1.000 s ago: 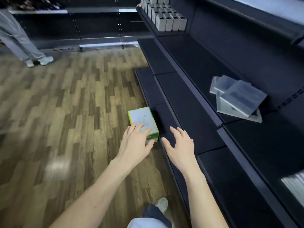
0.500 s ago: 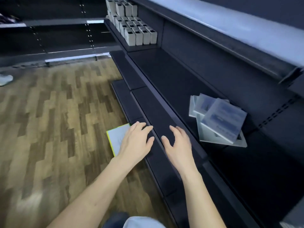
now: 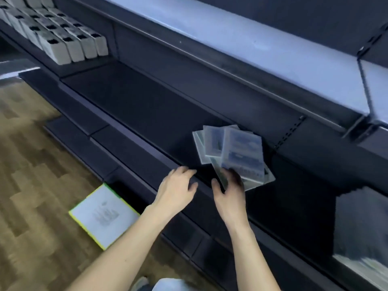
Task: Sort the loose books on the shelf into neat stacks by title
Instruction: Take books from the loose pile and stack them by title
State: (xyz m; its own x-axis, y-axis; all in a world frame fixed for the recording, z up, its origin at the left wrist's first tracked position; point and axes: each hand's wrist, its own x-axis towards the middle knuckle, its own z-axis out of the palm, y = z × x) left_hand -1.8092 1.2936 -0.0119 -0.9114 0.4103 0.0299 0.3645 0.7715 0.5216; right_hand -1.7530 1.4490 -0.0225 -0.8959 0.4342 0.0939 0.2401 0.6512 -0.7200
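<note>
Loose books [image 3: 233, 152] lie on dark shelf [image 3: 147, 110], fanned messy pile, long axes roughly front-to-back, top one tilted a bit. Count maybe four or five, overlap plus blur hides rest. Right hand [image 3: 228, 192] at pile's near corner, fingers curled, touching bottom book; real grip can't tell. Left hand [image 3: 178, 190] just left of pile, relaxed, fingers on shelf's front lip. Titles unreadable.

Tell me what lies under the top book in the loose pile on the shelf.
Under the top book lie several more pale books, fanned out crookedly on the dark shelf. Only their edges and corners show; their covers and exact number are hidden.
</note>
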